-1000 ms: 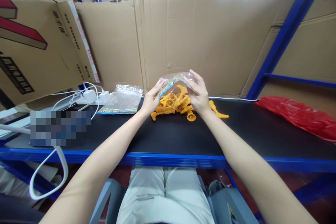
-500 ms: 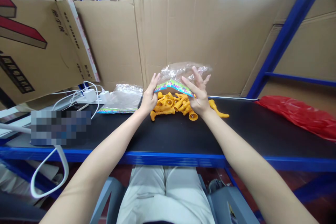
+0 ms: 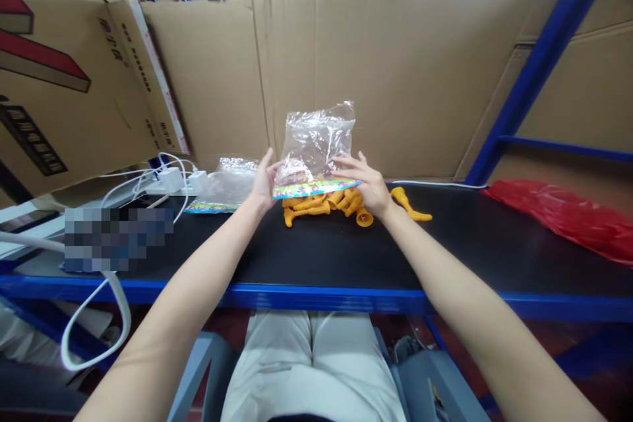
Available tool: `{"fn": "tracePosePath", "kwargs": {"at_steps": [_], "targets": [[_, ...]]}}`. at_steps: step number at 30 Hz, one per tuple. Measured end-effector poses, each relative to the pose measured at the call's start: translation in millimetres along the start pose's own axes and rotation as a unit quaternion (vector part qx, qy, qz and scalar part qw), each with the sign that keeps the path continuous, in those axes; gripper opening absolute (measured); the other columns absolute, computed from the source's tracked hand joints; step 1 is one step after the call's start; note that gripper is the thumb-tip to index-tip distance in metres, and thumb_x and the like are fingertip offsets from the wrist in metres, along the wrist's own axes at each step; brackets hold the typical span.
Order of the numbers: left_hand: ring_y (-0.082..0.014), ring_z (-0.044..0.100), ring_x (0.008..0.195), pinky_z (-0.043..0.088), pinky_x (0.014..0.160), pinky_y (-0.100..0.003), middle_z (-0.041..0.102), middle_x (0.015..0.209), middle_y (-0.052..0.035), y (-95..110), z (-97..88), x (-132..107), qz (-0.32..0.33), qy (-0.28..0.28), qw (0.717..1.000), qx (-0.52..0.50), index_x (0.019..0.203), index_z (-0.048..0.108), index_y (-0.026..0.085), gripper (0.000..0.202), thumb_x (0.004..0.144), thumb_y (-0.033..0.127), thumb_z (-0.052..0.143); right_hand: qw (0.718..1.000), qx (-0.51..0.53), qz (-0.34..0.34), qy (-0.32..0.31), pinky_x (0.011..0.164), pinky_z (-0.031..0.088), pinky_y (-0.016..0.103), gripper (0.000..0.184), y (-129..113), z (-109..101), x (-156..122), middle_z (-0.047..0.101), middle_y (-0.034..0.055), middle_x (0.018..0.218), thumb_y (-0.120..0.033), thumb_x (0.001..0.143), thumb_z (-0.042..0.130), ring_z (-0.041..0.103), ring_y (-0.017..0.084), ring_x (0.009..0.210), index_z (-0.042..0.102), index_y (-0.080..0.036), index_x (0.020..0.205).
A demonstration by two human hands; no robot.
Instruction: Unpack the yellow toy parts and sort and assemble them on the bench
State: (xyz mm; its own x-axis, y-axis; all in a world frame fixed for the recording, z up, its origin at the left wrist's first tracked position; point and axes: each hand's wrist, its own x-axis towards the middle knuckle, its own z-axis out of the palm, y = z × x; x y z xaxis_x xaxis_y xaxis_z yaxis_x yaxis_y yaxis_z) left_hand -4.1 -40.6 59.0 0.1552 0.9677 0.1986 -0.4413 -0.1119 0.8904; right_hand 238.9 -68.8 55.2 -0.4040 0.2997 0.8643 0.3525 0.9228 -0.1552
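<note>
Between my hands a clear plastic bag [image 3: 319,138] stands upright, its colourful printed strip along the bottom edge. My left hand [image 3: 266,183] grips the bag's left edge, thumb pointing up. At the bag's right side, my right hand [image 3: 372,188] holds the strip's end, fingers laid across the clear film. Behind and below the bag lies a pile of orange-yellow hollow plastic pieces [image 3: 309,206], boot-like in shape with flared open ends; the bag partly hides them. One such piece [image 3: 409,204] rests just right of my right hand.
A second clear bag [image 3: 222,188] with a printed strip lies on the black tabletop [image 3: 326,257], left of my left hand. White chargers and cables [image 3: 171,179] crowd the left. A red plastic bag [image 3: 558,214] lies at the right. Cardboard [image 3: 395,79] walls the back.
The held bag has turned from folded and tilted to upright and spread flat. My left hand has moved left and slightly down, widening the strip; my right hand has shifted slightly.
</note>
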Motion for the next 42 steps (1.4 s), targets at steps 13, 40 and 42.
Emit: {"fn": "tracePosePath", "kwargs": {"at_steps": [13, 40, 42], "targets": [[-0.0042, 0.040, 0.033, 0.029, 0.035, -0.016, 0.046, 0.048, 0.0084, -15, 13.2, 1, 0.066, 0.113, 0.987, 0.098, 0.070, 0.045, 0.018, 0.022, 0.084, 0.028, 0.057, 0.884, 0.322, 0.271, 0.204, 0.081, 0.050, 0.035, 0.032, 5, 12, 8, 0.066, 0.0039, 0.058, -0.041, 0.079, 0.053, 0.067, 0.018, 0.071, 0.066, -0.019, 0.060], [-0.0045, 0.032, 0.037, 0.023, 0.038, -0.020, 0.034, 0.041, 0.0063, -28, 10.5, -1, 0.060, 0.057, 0.976, 0.201, 0.048, 0.036, 0.018, 0.054, 0.068, 0.057, 0.067, 0.785, 0.299, 0.446, 0.310, 0.043, 0.043, 0.024, 0.033, 11, 14, 8, 0.045, -0.0061, 0.049, -0.052, 0.079, 0.059, 0.043, 0.008, 0.040, 0.057, -0.021, 0.070], [-0.0042, 0.031, 0.037, 0.023, 0.038, -0.020, 0.032, 0.041, 0.0066, -28, 12.0, -2, 0.060, 0.057, 0.978, 0.192, 0.047, 0.033, 0.018, 0.055, 0.068, 0.055, 0.068, 0.799, 0.274, 0.435, 0.313, 0.038, 0.037, 0.023, 0.034, 11, 14, 7, 0.041, -0.0078, 0.044, -0.055, 0.079, 0.057, 0.038, 0.008, 0.035, 0.056, -0.022, 0.073]]}}
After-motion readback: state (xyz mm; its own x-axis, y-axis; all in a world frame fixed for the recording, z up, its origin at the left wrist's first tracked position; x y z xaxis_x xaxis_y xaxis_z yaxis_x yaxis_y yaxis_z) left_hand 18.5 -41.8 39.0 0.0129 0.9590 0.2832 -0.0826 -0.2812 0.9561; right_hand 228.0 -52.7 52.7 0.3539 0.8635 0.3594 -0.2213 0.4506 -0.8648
